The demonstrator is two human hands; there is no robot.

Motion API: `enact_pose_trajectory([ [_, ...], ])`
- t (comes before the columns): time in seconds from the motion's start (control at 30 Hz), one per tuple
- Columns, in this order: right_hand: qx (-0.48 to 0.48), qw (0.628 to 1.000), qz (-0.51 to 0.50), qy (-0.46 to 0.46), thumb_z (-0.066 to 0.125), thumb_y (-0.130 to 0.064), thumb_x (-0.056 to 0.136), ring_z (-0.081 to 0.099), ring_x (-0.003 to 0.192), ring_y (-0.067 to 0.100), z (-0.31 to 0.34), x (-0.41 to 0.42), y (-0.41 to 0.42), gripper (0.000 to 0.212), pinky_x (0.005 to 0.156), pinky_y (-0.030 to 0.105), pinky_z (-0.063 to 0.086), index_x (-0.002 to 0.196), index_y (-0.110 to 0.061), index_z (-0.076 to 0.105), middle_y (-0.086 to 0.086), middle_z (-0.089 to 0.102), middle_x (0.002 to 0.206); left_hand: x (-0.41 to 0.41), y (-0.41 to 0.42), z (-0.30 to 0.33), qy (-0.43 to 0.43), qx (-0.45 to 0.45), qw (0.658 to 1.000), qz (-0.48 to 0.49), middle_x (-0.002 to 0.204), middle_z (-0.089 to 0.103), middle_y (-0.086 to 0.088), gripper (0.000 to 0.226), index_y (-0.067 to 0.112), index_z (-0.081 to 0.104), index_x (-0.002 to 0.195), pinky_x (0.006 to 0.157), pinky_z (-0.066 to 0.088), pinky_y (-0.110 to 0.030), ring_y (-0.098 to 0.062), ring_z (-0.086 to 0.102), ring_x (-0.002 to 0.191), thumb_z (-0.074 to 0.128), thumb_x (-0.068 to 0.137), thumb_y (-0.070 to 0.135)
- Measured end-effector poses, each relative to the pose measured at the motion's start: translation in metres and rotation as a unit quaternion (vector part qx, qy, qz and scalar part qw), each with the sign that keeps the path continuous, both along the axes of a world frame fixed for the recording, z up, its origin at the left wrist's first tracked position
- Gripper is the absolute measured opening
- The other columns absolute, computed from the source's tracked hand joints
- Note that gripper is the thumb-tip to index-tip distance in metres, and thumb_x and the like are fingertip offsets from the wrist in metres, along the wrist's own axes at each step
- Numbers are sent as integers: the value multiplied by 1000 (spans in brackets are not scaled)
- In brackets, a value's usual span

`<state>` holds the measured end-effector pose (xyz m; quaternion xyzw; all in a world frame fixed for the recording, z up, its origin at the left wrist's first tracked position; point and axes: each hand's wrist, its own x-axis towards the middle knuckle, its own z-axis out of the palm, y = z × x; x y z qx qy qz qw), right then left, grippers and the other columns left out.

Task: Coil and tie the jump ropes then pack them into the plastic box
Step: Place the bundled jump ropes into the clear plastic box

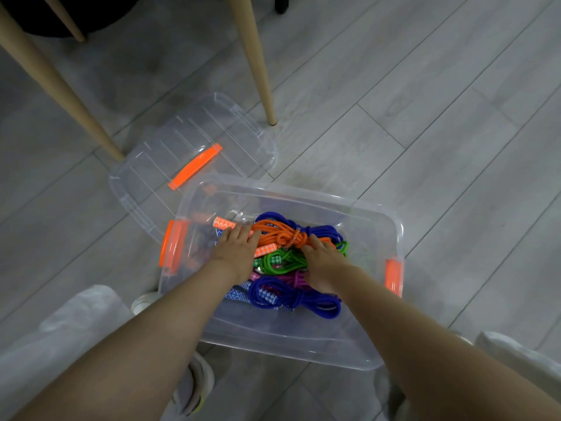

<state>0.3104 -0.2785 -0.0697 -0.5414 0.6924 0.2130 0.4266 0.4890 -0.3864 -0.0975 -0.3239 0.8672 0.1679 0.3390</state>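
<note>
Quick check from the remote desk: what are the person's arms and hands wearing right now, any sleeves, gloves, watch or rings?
Both forearms are bare up to the bottom edge of the head view, so no sleeves show. The left hand and right hand have no gloves. No watch, bracelet or ring is visible on either wrist or on the fingers, though the image is slightly soft.

A home (grey plank floor (425, 123), wooden table legs (258, 71)).

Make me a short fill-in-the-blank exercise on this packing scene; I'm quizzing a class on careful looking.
1. Both hands, the left hand and right hand, rest on ropes inside the clear ____.
2. The orange rope lies beside a ____ rope.
3. The lid lies on the ____.
4. The lid's handle is ____.

Missing words: box; green; floor; orange
</note>
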Motion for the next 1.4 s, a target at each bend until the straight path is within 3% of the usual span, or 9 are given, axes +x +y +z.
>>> enact_pose_trajectory([
  [0.13, -155, 987, -31, -32, 49, -16, 92, 44, 128, 31, 19, -2, -14, 42, 101, 39, 42, 134, -17, 52, 8, 45, 142, -3, -23, 24, 148, 1, 989, -6, 155, 29, -9, 66, 13, 27, 149, 118, 18, -40, -27, 20, 144, 52, 89, 18],
  [0.3, -338, 934, -87, -79, 44, -13, 90, 60, 92, 32, 49, -4, -49, 23, 73, 41, 51, 99, -11, 65, 8, 64, 104, -7, -65, 69, 362, -9, 931, 52, 109, 68, -4, 28, 14, 61, 114, 87, 47, -38, -26, 60, 104, 52, 88, 12],
  [0.53, -443, 881, -113, -122, 38, -19, 84, 54, 63, 21, 76, -3, -109, 27, 56, 33, 46, 90, -12, 64, -3, 61, 74, 10, -105, 78, 528, -84, 809, 244, 81, 57, 8, 15, 11, 61, 84, 72, 36, -23, -11, 50, 77, 49, 80, 4],
  [0.63, -409, 890, -163, -119, 47, -7, 88, 48, 60, 8, 66, -7, -146, 21, 56, 28, 39, 98, -16, 63, -11, 53, 71, 32, -120, 47, 490, -91, 772, 395, 92, 60, 3, 15, 12, 63, 92, 77, 39, -26, -17, 55, 87, 52, 81, 10],
  [0.77, -314, 933, -152, -87, 48, -6, 89, 54, 93, 17, 36, -7, -191, 33, 76, 27, 42, 120, -17, 57, 1, 59, 111, 59, -131, 13, 409, -42, 713, 568, 120, 62, -11, 34, 13, 64, 115, 100, 43, -38, -28, 56, 114, 54, 84, 23],
  [0.97, -199, 978, -65, -14, 54, -15, 93, 42, 129, 31, -17, -3, -231, 60, 104, 43, 41, 147, -21, 30, 11, 42, 144, 98, -133, -28, 179, -66, 782, 594, 157, 25, -11, 72, 18, 28, 150, 116, 22, -43, -33, 21, 143, 61, 89, 37],
  [1.13, -140, 984, -114, -4, 57, -21, 91, 40, 131, 39, -53, -2, -258, 71, 106, 48, 40, 152, -22, 20, 16, 31, 149, 108, -126, -50, 92, -48, 751, 652, 163, -1, -10, 96, 21, 4, 154, 120, 10, -43, -30, 2, 149, 65, 84, 46],
  [1.3, -115, 989, -35, 88, 55, -19, 91, 35, 129, 42, -75, 6, -267, 63, 103, 50, 39, 146, -17, 25, 24, 27, 143, 111, -123, -68, 72, -24, 741, 667, 162, -7, -12, 105, 26, 1, 154, 120, 9, -39, -30, -1, 149, 71, 78, 50],
  [1.4, -101, 983, -88, 126, 58, -21, 90, 39, 127, 42, -85, -3, -268, 64, 98, 47, 42, 145, -18, 25, 24, 28, 143, 113, -118, -75, 47, -18, 737, 674, 160, 2, -13, 105, 29, 5, 151, 118, 18, -40, -33, 6, 147, 75, 74, 49],
])
